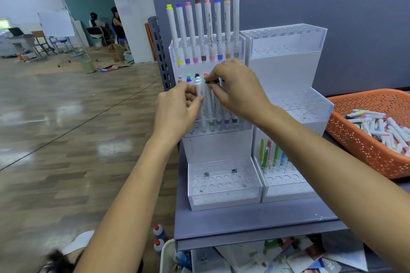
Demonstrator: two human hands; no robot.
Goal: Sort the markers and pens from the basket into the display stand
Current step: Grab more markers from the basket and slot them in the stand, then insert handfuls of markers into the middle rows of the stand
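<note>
My right grip (233, 90) pinches the green-capped marker (209, 99) by its top, long axis vertical, seated in the display stand's (218, 150) middle tier. My left grip (177, 108), just beside it, holds a white-capped marker (198, 83) upright; the basket (355, 139) sits well to the right.

Bare forearms lead to the left hand (177, 108) and right hand (237, 93). White cloth (81, 241) and dark hair (58, 260) show at the bottom edge.

display stand (286, 35): clear glossy plastic | basket (363, 137): perforated orange plastic | floor (66, 117): glossy wood-look | shelf (255, 217): matt grey
</note>
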